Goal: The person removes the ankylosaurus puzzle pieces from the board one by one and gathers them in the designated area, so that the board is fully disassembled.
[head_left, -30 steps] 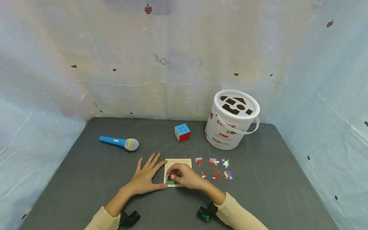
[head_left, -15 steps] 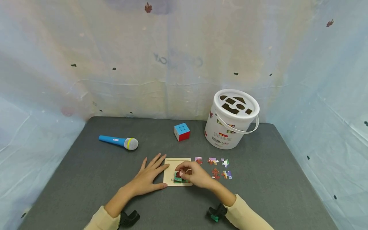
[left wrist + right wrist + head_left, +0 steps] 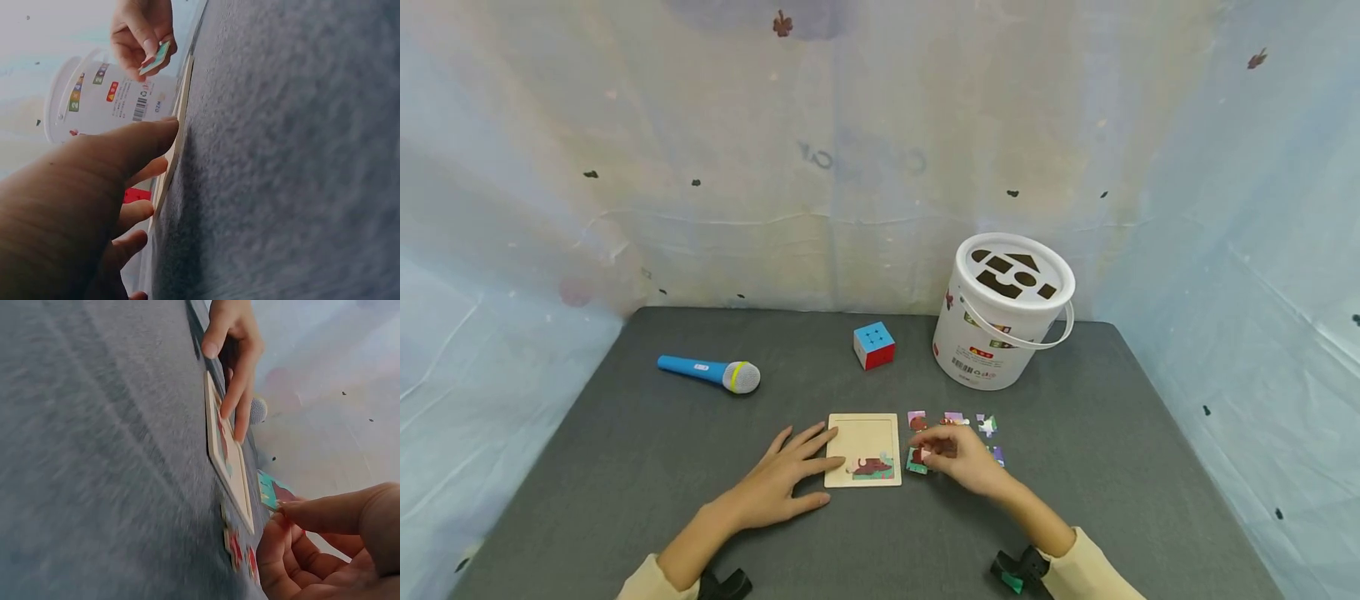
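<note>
A wooden puzzle tray (image 3: 863,433) lies flat in the middle of the table, with brown-and-green puzzle pieces (image 3: 872,468) in its lower right part. My left hand (image 3: 778,482) has its fingers spread, their tips on the tray's left edge and inner face. To the right of the tray, my right hand (image 3: 962,457) pinches a green-and-brown puzzle piece (image 3: 270,489) between thumb and fingers, raised off the table. Loose puzzle pieces (image 3: 917,420) lie at the right, some partly hidden behind the right hand.
A blue microphone (image 3: 709,372) lies at the back left. Behind the tray stands a puzzle cube (image 3: 875,346) with blue and red faces. A white bucket (image 3: 992,350) with a shape-sorter lid and a handle stands at the back right.
My right hand has moved right, off the tray, carrying the puzzle piece. Pieces in the tray now sit at its lower right. My left hand has shifted slightly, fingers reaching further over the tray.
</note>
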The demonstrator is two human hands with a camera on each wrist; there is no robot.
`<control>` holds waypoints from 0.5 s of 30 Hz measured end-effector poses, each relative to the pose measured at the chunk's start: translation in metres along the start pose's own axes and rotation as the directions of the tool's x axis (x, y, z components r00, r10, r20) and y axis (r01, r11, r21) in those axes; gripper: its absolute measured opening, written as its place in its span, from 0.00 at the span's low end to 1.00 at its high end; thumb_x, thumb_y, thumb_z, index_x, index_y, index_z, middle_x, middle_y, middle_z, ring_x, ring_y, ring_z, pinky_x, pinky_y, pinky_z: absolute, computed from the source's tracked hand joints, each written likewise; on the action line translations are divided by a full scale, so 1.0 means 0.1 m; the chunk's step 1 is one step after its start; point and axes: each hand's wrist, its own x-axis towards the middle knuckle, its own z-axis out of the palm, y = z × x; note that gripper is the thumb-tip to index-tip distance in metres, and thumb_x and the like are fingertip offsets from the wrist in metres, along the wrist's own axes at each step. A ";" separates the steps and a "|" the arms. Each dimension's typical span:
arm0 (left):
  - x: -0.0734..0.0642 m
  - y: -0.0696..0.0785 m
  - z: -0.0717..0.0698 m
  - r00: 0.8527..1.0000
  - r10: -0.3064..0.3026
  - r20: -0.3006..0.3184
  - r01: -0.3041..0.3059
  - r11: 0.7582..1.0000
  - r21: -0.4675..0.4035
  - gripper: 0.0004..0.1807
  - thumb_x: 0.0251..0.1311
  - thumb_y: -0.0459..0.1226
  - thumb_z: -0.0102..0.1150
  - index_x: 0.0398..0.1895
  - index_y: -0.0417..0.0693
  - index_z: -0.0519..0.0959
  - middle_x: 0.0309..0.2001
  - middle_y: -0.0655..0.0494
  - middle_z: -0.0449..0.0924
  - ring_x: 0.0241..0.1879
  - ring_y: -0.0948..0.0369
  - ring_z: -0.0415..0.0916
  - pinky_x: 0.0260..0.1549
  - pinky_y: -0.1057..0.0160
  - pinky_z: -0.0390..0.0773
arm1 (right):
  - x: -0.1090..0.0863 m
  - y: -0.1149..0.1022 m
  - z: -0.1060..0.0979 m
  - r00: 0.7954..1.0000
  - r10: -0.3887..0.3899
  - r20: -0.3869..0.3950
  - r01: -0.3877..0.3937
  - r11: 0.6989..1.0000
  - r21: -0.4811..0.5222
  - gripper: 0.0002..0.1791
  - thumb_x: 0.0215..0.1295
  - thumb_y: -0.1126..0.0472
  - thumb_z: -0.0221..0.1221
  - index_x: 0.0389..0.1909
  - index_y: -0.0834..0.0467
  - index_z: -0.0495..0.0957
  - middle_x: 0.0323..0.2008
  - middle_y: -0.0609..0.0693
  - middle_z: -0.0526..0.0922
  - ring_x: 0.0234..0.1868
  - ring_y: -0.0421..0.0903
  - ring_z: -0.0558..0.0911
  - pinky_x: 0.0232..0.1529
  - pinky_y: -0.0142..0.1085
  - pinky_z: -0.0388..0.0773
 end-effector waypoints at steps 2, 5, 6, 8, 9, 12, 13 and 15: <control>-0.02 0.01 0.00 1.000 -0.001 -0.002 0.001 1.000 -0.012 0.29 0.65 0.54 0.62 0.68 0.57 0.75 0.77 0.49 0.56 0.76 0.45 0.49 0.65 0.29 0.43 | -0.06 0.01 -0.03 1.000 0.003 0.003 -0.003 1.000 -0.022 0.10 0.66 0.73 0.60 0.47 0.68 0.84 0.37 0.53 0.83 0.32 0.38 0.77 0.32 0.30 0.77; -0.03 0.02 0.01 1.000 -0.011 -0.009 0.010 1.000 -0.030 0.29 0.65 0.54 0.62 0.67 0.57 0.76 0.76 0.50 0.57 0.76 0.45 0.49 0.66 0.30 0.42 | -0.13 0.01 -0.06 1.000 0.008 0.019 -0.007 0.999 -0.033 0.10 0.66 0.72 0.60 0.47 0.68 0.84 0.36 0.54 0.84 0.31 0.37 0.78 0.30 0.30 0.78; -0.03 0.02 0.01 1.000 -0.015 -0.010 0.014 0.999 -0.033 0.29 0.65 0.54 0.62 0.67 0.57 0.76 0.76 0.50 0.57 0.76 0.45 0.49 0.66 0.30 0.42 | -0.15 0.02 -0.06 1.000 0.011 0.026 -0.010 1.000 -0.029 0.10 0.66 0.72 0.60 0.47 0.68 0.84 0.36 0.54 0.83 0.31 0.37 0.78 0.29 0.30 0.78; -0.03 0.02 0.01 1.000 -0.020 -0.010 0.019 0.999 -0.039 0.28 0.65 0.54 0.62 0.67 0.57 0.77 0.76 0.50 0.57 0.76 0.46 0.49 0.66 0.30 0.41 | -0.18 0.02 -0.06 0.999 0.018 0.046 -0.018 1.000 -0.006 0.10 0.66 0.72 0.60 0.47 0.69 0.83 0.34 0.56 0.82 0.29 0.38 0.77 0.27 0.32 0.78; -0.02 0.02 0.01 1.000 -0.020 -0.010 0.020 0.999 -0.040 0.28 0.65 0.54 0.62 0.67 0.57 0.77 0.76 0.50 0.57 0.76 0.46 0.49 0.66 0.30 0.41 | -0.20 0.02 -0.06 0.998 0.022 0.057 -0.023 1.000 0.007 0.10 0.66 0.72 0.60 0.46 0.69 0.82 0.33 0.56 0.82 0.28 0.39 0.78 0.26 0.32 0.79; -0.02 0.02 0.01 1.000 -0.016 -0.015 0.015 0.999 -0.044 0.28 0.65 0.54 0.62 0.67 0.57 0.77 0.76 0.50 0.57 0.76 0.45 0.49 0.66 0.29 0.41 | -0.23 0.02 -0.04 0.996 0.024 0.086 -0.028 0.999 0.039 0.08 0.66 0.73 0.60 0.45 0.69 0.81 0.29 0.57 0.80 0.25 0.42 0.78 0.25 0.35 0.80; -0.02 0.02 0.01 1.000 -0.012 -0.017 0.012 0.999 -0.046 0.28 0.65 0.54 0.62 0.67 0.57 0.77 0.76 0.50 0.57 0.76 0.45 0.50 0.66 0.29 0.41 | -0.24 0.02 -0.03 0.995 0.020 0.095 -0.025 0.999 0.045 0.07 0.66 0.73 0.60 0.44 0.69 0.80 0.29 0.58 0.80 0.24 0.43 0.78 0.24 0.36 0.80; -0.01 0.02 0.01 1.000 -0.007 -0.021 0.006 0.999 -0.047 0.28 0.65 0.53 0.62 0.66 0.57 0.77 0.76 0.49 0.57 0.75 0.45 0.50 0.65 0.29 0.41 | -0.26 0.03 0.00 0.994 0.012 0.105 -0.017 0.999 0.050 0.06 0.66 0.74 0.60 0.42 0.69 0.80 0.27 0.59 0.80 0.23 0.44 0.78 0.23 0.37 0.80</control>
